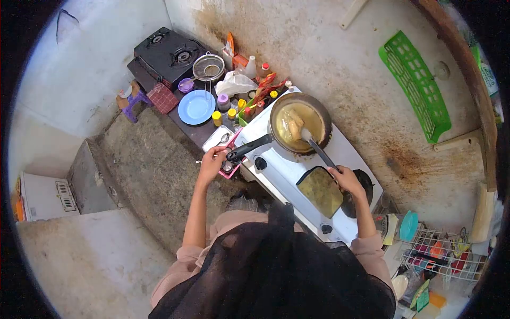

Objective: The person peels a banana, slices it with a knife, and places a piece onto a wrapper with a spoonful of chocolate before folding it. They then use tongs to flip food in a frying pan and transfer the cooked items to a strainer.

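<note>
A dark frying pan (277, 118) with oil and pale brown food (294, 126) in it stands on the white stove (279, 170). My left hand (212, 160) is at the end of the pan's black handle (255, 148); its fingers are bent, and whether they grip the handle is hard to tell. My right hand (346, 179) is closed around the black handle of a spatula (321, 153), whose head reaches into the pan against the food. Between my right hand and the stove knobs lies a square dark-edged cloth or mat (322, 192).
Left of the stove are a blue plate (197, 107), seasoning bottles (232, 114), a strainer (209, 67) and a black two-burner stove (169, 56). A pink-edged tray (234, 171) lies near my left hand. A wire rack (443, 254) stands at the right; a green rack (417, 85) hangs on the wall.
</note>
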`<state>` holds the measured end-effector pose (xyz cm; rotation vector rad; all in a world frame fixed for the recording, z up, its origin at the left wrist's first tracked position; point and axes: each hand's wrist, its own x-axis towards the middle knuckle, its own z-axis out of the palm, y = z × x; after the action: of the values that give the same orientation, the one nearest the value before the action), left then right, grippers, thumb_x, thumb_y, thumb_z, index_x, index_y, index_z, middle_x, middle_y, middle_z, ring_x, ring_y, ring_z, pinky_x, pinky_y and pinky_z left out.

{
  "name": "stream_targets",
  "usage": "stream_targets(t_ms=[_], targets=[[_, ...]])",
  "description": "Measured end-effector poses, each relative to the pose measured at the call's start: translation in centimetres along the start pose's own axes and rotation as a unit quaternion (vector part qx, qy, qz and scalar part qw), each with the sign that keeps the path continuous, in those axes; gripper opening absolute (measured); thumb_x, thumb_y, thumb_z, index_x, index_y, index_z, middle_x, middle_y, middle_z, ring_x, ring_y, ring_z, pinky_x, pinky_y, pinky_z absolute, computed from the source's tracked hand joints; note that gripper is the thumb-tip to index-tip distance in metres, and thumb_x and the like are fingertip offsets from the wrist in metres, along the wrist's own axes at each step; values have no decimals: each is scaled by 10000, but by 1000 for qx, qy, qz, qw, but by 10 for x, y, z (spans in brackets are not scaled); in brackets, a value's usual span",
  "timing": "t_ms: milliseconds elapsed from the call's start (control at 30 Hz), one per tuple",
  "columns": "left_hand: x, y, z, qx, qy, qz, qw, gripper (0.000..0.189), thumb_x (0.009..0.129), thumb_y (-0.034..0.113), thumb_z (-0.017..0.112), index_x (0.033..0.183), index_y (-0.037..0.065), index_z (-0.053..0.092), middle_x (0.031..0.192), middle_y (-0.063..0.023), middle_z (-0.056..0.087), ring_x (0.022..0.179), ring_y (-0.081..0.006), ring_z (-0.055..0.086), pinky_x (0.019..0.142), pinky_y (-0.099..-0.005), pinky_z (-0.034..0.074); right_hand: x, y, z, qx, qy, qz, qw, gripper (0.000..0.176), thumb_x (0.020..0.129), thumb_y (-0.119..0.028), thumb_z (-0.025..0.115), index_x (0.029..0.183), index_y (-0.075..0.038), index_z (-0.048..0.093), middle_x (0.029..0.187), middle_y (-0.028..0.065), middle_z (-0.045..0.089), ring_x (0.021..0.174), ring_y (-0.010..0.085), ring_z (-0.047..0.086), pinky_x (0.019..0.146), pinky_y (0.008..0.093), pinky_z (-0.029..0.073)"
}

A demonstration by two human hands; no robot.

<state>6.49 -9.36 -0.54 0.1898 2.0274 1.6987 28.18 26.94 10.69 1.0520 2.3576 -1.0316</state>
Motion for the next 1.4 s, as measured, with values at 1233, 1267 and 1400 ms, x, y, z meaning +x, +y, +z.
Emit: stream_targets(t_ms=[1233,1267,1400], targets=[[7,7,42,222,81,254,938,190,750,103,645,911,21,586,880,-122,568,846,-266,538,771,-354,415,30,5,-62,158,-113,65,979,581,811,-596,476,858,-19,532,652,19,511,466,76,459,351,222,334],[8,6,42,227,76,251,938,187,756,101,643,914,17,588,902,-126,580,860,-268,546,777,-351,424,26,2,-66,141,-98,71,983,596,804,-607,477,862,-17,535,646,20,511,458,76,456,354,221,335],[4,10,41,227,87,250,937,198,758,110,645,926,22,585,894,-130,574,864,-272,544,771,-358,420,17,-5,-78,25,-42,100,994,671,761,-669,474,902,-22,576,635,42,518,439,103,470,370,240,357]])
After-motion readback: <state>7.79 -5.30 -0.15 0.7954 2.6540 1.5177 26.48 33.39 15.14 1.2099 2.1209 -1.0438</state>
